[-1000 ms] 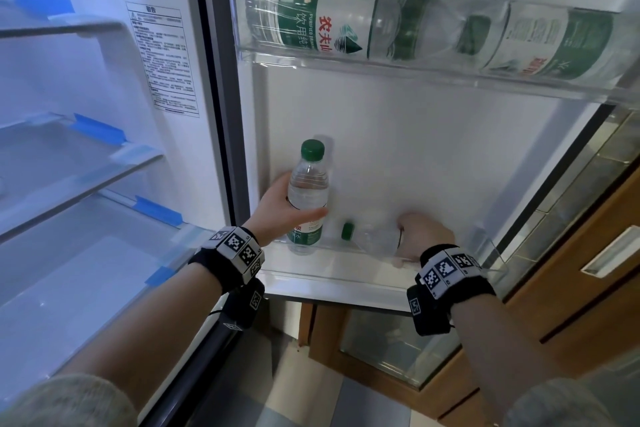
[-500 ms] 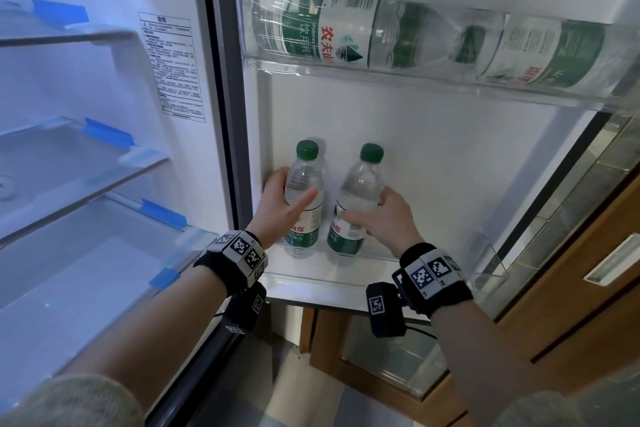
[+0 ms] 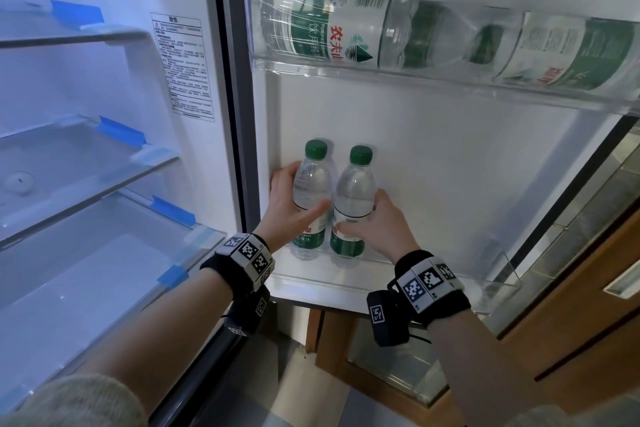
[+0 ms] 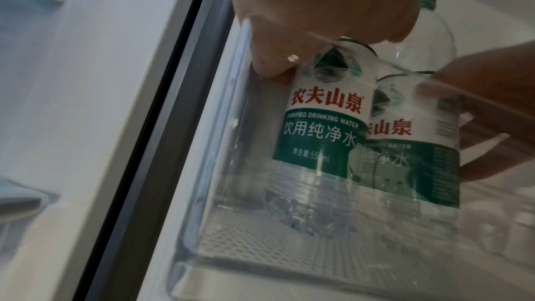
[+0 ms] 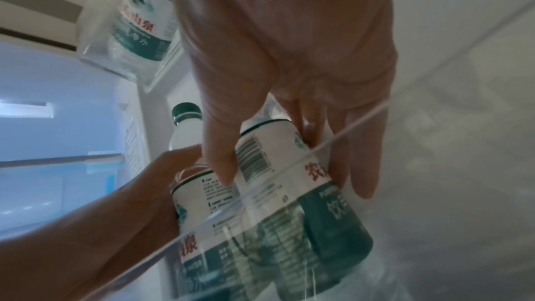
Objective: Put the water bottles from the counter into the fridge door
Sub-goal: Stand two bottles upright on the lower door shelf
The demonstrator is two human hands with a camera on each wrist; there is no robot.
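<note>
Two small clear water bottles with green caps and green-white labels stand upright, side by side, at the left end of the lower fridge door bin (image 3: 381, 298). My left hand (image 3: 291, 208) grips the left bottle (image 3: 313, 180), thumb across its front. My right hand (image 3: 377, 229) grips the right bottle (image 3: 355, 187) at label height. In the left wrist view the left bottle (image 4: 324, 127) and the right bottle (image 4: 414, 145) both rest on the bin floor. The right wrist view shows my right hand (image 5: 289, 54) curled round the right bottle (image 5: 278, 152).
The upper door bin (image 3: 433, 74) holds large water bottles (image 3: 346, 31) lying on their sides. Fridge shelves (image 3: 86, 166) with blue tape lie to the left. A wooden cabinet (image 3: 588, 322) stands close behind the door on the right. The lower bin's right part holds nothing.
A second ago the right bottle lay on its side in the bin under my right hand. It now stands upright against the left bottle. My left hand kept its hold.
</note>
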